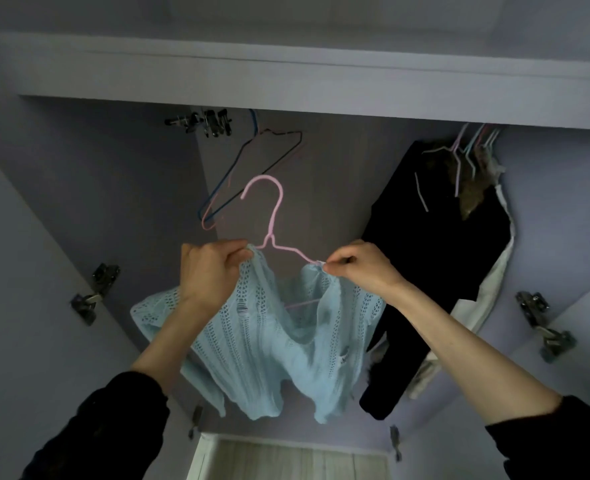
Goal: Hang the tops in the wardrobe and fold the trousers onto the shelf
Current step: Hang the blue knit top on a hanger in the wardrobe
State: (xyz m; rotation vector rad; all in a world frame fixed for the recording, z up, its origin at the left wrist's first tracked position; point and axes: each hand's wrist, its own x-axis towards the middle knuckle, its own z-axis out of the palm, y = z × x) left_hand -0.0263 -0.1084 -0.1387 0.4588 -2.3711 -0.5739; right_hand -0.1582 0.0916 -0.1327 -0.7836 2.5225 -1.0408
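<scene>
Now I hold the light-blue knit top (259, 344) up inside the wardrobe (286, 69). My left hand (210, 271) pinches one shoulder and my right hand (359, 268) pinches the other, so the knit stays spread on the pink hanger (273, 216) between them, its hook free above for the rail.

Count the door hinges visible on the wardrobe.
2 clear: one hinge on the left side, one hinge on the right. Small fittings lower down may be more; too dark to tell.
</scene>
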